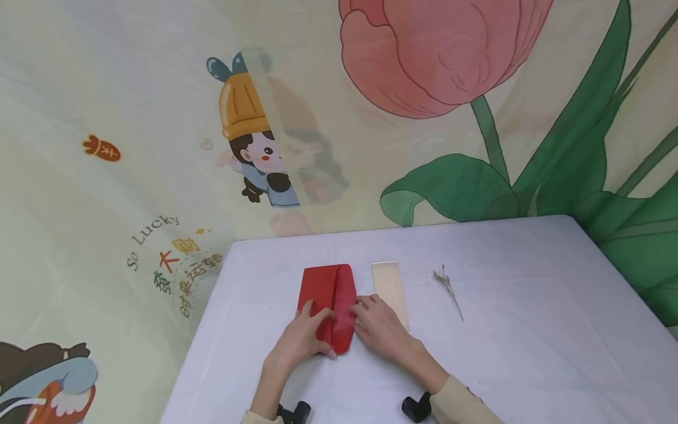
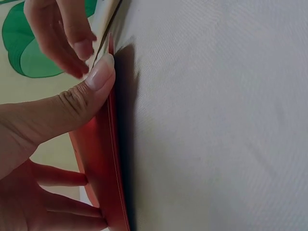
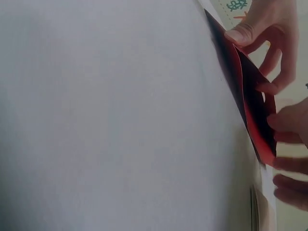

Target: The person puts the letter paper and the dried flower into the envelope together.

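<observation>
A red paper envelope point(image 1: 319, 282) lies on the table, its flap point(image 1: 346, 282) folded out to the right. My left hand point(image 1: 304, 335) holds the envelope from the left. Its thumb point(image 2: 98, 79) bears on the near edge and its index finger reaches the mouth. My right hand point(image 1: 378, 321) pinches the flap's outer edge. In the right wrist view the envelope's mouth point(image 3: 252, 91) gapes a little, and the right thumb point(image 3: 284, 120) is on the flap's inner side.
Just right of the envelope lies a pale beige rectangular strip point(image 1: 385, 280), partly behind the right hand. Farther right is a thin sprig of dried flowers point(image 1: 447, 285). A white cloth covers the table point(image 1: 508, 365). A printed curtain point(image 1: 169, 118) hangs behind and to the left.
</observation>
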Demonstrator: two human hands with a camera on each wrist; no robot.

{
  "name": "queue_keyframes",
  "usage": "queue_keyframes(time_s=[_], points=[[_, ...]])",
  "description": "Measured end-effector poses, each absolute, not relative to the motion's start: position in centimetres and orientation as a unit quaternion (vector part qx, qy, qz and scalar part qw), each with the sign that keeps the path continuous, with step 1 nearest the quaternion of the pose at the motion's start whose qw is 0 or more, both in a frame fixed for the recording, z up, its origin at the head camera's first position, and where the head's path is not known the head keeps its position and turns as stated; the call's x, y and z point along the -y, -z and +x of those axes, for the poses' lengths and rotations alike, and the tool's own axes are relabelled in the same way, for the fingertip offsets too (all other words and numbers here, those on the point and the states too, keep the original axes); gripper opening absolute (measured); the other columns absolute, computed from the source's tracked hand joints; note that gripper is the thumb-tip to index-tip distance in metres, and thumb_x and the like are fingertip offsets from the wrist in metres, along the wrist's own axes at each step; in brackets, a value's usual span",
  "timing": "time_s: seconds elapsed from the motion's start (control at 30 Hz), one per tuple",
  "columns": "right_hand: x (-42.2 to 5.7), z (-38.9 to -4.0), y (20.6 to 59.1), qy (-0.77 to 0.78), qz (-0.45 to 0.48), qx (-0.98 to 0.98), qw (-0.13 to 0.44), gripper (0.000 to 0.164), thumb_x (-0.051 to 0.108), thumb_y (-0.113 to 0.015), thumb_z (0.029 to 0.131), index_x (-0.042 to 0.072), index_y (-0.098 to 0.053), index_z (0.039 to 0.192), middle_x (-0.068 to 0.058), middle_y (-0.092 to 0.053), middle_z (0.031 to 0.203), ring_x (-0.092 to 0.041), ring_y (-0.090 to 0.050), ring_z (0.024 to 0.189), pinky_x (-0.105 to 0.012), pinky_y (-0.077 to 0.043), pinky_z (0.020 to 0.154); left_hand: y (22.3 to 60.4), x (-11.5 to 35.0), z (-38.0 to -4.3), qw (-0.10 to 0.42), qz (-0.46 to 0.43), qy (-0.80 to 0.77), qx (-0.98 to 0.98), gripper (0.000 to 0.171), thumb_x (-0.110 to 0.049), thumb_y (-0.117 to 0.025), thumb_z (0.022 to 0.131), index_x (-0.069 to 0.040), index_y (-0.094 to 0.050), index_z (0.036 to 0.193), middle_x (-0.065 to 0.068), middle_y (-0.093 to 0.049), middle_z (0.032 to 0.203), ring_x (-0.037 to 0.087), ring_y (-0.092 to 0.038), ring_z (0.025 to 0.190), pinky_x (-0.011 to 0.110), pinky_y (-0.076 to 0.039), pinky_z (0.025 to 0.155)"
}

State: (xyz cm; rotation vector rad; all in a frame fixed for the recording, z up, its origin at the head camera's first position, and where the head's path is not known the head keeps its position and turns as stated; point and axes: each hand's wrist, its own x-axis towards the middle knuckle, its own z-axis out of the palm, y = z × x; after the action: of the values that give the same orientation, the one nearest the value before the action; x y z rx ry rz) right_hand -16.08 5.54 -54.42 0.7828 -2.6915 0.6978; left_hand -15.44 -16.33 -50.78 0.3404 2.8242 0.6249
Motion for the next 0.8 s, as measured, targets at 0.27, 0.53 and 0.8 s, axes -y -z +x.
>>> queue_keyframes(time_s=[0.27,0.53,0.8], points=[[-6.8,-16.0,54.0,-0.237,0.097,0.949,0.183,0.047,0.029,-0.086,0.084,0.004,-0.066,0.119,-0.013,-0.061,0.105,-0.025,-0.054,0.086,-0.034,-0.050,0.066,50.9,16.3,-15.3,0.109,0.111,-0.214,-0.964,0.073,-0.031,-0.099,0.064,-0.025,-0.065,0.129,0.027,-0.043,0.151,0.051,-0.047,0.131,0.053,-0.062,0.081],[-7.9,-16.1,53.4,-0.207,-0.004,0.966,0.157,0.065,0.035,-0.090,0.079,-0.007,-0.054,0.114,-0.023,-0.055,0.090,-0.034,-0.053,0.076,-0.042,-0.048,0.058,50.7,16.3,-15.2,0.111,0.121,-0.224,-0.961,0.072,-0.030,-0.098,0.065,-0.023,-0.064,0.129,0.029,-0.042,0.151,0.057,-0.047,0.130,0.055,-0.061,0.081],[-7.6,-16.4,53.4,-0.204,-0.023,0.976,0.077,0.068,0.038,-0.089,0.079,-0.007,-0.052,0.112,-0.022,-0.052,0.086,-0.035,-0.054,0.076,-0.045,-0.048,0.064,50.6,16.6,-15.1,0.111,0.116,-0.226,-0.961,0.073,-0.030,-0.098,0.065,-0.023,-0.064,0.129,0.029,-0.042,0.153,0.060,-0.044,0.131,0.056,-0.061,0.082]])
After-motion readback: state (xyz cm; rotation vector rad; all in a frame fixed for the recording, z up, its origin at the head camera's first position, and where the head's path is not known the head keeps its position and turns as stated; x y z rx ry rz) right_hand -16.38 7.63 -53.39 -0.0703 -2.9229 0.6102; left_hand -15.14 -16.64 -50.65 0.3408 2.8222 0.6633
